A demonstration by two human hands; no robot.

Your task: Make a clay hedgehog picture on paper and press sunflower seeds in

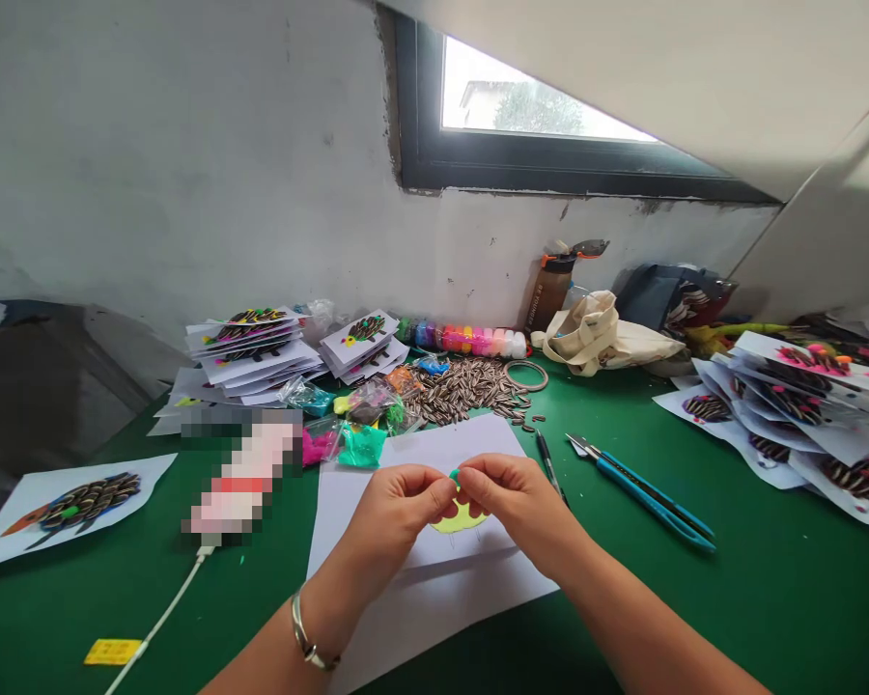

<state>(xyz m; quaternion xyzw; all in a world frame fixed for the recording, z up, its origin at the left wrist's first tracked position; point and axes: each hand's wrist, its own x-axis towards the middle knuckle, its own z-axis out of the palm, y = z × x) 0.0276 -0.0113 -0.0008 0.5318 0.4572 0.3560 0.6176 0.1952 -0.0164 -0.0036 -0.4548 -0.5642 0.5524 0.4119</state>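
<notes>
A small piece of green modelling clay (455, 475) is pinched between the fingertips of my left hand (404, 502) and my right hand (514, 494). Both hands are closed and meet just above a white paper sheet (434, 444). Under my fingers a flat yellow clay shape (458, 523) lies on the paper, with thin drawn lines below it; my hands hide its upper part. A black pen (550, 465) lies to the right of my right hand. Beyond my left hand is a clear bag of green clay (362, 447).
A blue utility knife (644, 497) lies at right. Sunflower seeds (463, 388) are heaped behind the paper, near a tape roll (525, 375). Stacked seed-picture cards (253, 357) stand at left, more cards (803, 415) at right. A white cable (166, 613) crosses the left front.
</notes>
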